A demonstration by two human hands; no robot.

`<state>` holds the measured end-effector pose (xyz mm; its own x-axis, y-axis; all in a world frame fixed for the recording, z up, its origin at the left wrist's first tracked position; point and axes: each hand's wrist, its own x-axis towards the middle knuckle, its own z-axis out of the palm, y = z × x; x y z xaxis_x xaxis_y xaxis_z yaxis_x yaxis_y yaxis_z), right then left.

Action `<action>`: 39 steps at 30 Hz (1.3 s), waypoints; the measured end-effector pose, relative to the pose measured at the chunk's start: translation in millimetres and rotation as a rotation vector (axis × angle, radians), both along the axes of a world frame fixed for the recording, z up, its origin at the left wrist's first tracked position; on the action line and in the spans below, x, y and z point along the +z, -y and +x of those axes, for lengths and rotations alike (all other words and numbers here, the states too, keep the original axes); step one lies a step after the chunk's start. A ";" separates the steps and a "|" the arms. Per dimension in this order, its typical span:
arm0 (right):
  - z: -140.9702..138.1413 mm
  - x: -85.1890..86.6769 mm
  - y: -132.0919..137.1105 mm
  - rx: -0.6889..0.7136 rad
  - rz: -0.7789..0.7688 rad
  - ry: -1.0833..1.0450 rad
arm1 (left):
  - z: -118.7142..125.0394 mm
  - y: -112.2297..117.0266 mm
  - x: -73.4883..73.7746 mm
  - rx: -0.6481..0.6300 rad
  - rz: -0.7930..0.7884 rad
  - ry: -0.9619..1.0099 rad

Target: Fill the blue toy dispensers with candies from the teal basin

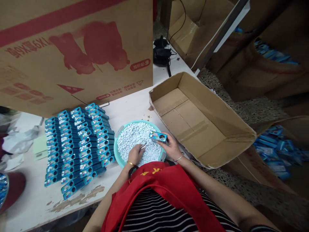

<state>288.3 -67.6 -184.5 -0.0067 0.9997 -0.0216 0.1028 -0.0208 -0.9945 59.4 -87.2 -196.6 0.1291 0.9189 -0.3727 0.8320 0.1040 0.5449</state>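
Right hand (pixel 170 146) is clamped on a small blue box (pixel 158 136), held over the teal basin (pixel 117 149) of white pellets so spills fall back. Left hand (pixel 135 154) pinches a metal tool (pixel 143 146) among the pellets. Filled boxes (pixel 78 146) lie in rows on the tabletop (pixel 36 199), within reach.

The big carton (pixel 72 54) at the bench's far left edge bears upside-down red print, "1X6" and "6X" readable beside illegible Chinese characters. The small blue boxes' (pixel 77 145) labels are too small to read.
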 end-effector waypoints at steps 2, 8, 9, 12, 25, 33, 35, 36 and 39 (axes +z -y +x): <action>4.2 -0.6 0.0 -0.037 -0.007 -0.004 | 1.1 -1.9 0.1 -0.018 0.008 0.027; 9.2 2.9 2.0 -0.056 0.007 0.080 | -31.3 3.6 46.2 -0.025 0.076 0.097; 7.6 4.1 2.0 -0.036 0.029 0.108 | -35.4 4.2 59.0 -0.032 0.101 0.109; -1.2 6.8 1.3 0.069 0.116 0.164 | -36.7 1.3 100.6 -0.094 0.202 0.120; -25.6 -1.9 1.8 0.271 0.309 0.217 | 6.0 -16.7 184.8 -0.462 0.289 -0.506; -22.0 0.7 3.4 0.261 0.260 0.163 | -13.6 -22.4 119.8 0.002 0.198 0.081; -23.3 2.6 4.7 0.302 0.264 0.180 | -1.7 -20.4 101.2 -0.025 0.203 0.137; -23.8 3.2 5.4 0.321 0.263 0.194 | 4.9 -19.0 94.0 -0.035 0.206 0.141; -24.7 2.4 7.4 0.364 0.251 0.229 | 23.8 -14.7 81.8 -0.009 0.205 0.121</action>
